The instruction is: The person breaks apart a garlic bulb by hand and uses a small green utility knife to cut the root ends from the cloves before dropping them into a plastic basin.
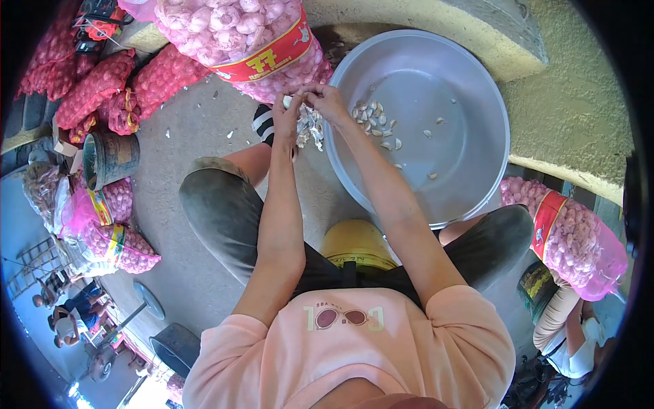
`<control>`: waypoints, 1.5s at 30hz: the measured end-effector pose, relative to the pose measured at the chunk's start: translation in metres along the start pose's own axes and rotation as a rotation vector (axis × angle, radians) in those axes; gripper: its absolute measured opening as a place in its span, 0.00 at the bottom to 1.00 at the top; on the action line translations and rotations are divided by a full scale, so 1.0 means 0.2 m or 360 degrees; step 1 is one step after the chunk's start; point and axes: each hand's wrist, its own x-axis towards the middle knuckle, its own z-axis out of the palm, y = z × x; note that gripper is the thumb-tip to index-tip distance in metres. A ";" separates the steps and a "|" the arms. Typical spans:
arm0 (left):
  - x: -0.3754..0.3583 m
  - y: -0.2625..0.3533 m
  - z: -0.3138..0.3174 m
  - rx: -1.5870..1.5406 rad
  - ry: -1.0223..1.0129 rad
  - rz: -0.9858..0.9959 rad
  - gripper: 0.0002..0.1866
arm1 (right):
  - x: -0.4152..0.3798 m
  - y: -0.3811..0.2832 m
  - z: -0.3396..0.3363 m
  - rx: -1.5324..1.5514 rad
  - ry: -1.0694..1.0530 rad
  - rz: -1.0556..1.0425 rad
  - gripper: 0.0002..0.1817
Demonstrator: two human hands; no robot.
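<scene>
My left hand (pixel 285 117) is closed around a garlic bulb (pixel 287 101), which shows only as a small pale patch between the fingers. Close beside it, my right hand (pixel 327 101) is pinched, its fingertips meeting the left hand; what lies in the pinch is hidden. Papery garlic skins (pixel 311 129) lie in a heap on the floor just below both hands. A wide grey basin (pixel 470 136) stands to the right, with loose garlic cloves (pixel 371 116) scattered on its near-left bottom. My right forearm crosses over the basin's rim.
A big pink mesh sack of garlic (pixel 231 27) rises just beyond my hands. Red mesh sacks (pixel 167 78) and a dark bucket (pixel 112 160) stand left. A yellow bucket (pixel 357 242) sits between my legs. Another garlic sack (pixel 569 238) and a person (pixel 572 341) are right.
</scene>
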 end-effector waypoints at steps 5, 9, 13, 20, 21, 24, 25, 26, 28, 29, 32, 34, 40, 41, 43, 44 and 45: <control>0.02 -0.03 -0.03 0.0336 0.0029 0.0228 0.08 | 0.01 0.05 0.00 -0.0284 0.0145 -0.0254 0.09; 0.02 -0.04 -0.03 0.0056 0.0005 -0.0032 0.08 | 0.01 0.08 0.00 -0.0433 0.0093 -0.0368 0.10; 0.03 -0.04 -0.06 -0.0002 0.0000 -0.0154 0.08 | 0.00 0.10 -0.01 -0.0371 0.0034 -0.0386 0.10; 0.03 -0.04 -0.07 -0.0155 0.0058 -0.0183 0.07 | -0.02 0.08 0.03 -0.0158 0.0055 -0.0382 0.11; 0.03 -0.06 -0.09 -0.0178 0.0015 -0.0145 0.06 | -0.04 0.06 0.03 -0.0133 0.0037 -0.0340 0.11; 0.04 -0.10 -0.10 -0.0196 -0.0004 -0.0113 0.06 | -0.05 0.03 0.03 -0.0113 -0.0007 -0.0203 0.10; 0.04 -0.10 -0.10 -0.0190 0.0021 -0.0121 0.07 | -0.04 0.02 0.03 -0.0117 -0.0036 -0.0106 0.10; 0.04 -0.10 -0.10 -0.0190 0.0022 -0.0121 0.07 | -0.04 0.02 0.02 -0.0117 -0.0036 -0.0106 0.10; 0.04 -0.08 -0.09 -0.0195 0.0034 -0.0167 0.07 | -0.03 0.03 0.01 -0.0106 0.0013 -0.0131 0.11; 0.03 -0.07 -0.09 -0.0194 0.0033 -0.0168 0.07 | -0.03 0.04 0.01 -0.0105 0.0014 -0.0131 0.11; 0.03 -0.06 -0.07 -0.0103 0.0060 -0.0220 0.09 | -0.03 0.10 -0.02 0.0251 -0.0010 -0.0059 0.15; 0.02 -0.06 -0.07 -0.0295 0.0165 -0.0289 0.10 | -0.04 0.13 -0.04 0.0280 0.0072 0.0081 0.14; 0.02 -0.08 -0.07 -0.0631 -0.0038 -0.0193 0.13 | -0.11 0.21 -0.14 0.1267 0.0867 0.0265 0.10; 0.01 -0.08 -0.06 -0.0631 -0.0038 -0.0192 0.13 | -0.10 0.23 -0.17 0.1267 0.0866 0.0265 0.10; -0.01 -0.06 -0.02 -0.0527 -0.0071 -0.0174 0.15 | -0.06 0.28 -0.23 0.1773 0.1456 0.0481 0.05; -0.01 -0.06 -0.02 -0.0526 -0.0072 -0.0174 0.15 | -0.06 0.30 -0.26 0.1774 0.1456 0.0481 0.05; 0.00 -0.06 -0.02 -0.0483 -0.0093 -0.0152 0.16 | -0.06 0.31 -0.28 0.1881 0.1520 0.0498 0.04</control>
